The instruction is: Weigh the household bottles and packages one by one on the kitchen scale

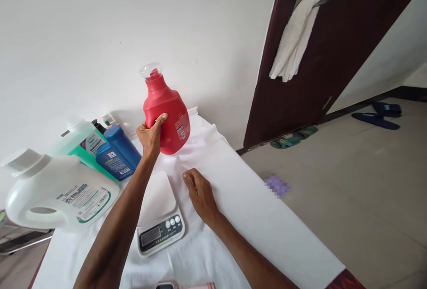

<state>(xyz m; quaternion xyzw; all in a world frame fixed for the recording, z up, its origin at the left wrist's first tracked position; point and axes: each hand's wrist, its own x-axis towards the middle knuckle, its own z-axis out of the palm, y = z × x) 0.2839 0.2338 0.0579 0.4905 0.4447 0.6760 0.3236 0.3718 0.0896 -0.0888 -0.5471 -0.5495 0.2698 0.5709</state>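
My left hand grips a red detergent bottle with a clear cap, holding it tilted at the far end of a table covered in white cloth. My right hand rests palm down on the cloth, fingers loosely curled, holding nothing. A small white kitchen scale with a dark display sits between my forearms, just left of the right hand.
A large white jug, a blue bottle and a green-and-white bottle stand at the left by the wall. A dark door with a white cloth on its handle stands right. Slippers lie on the floor.
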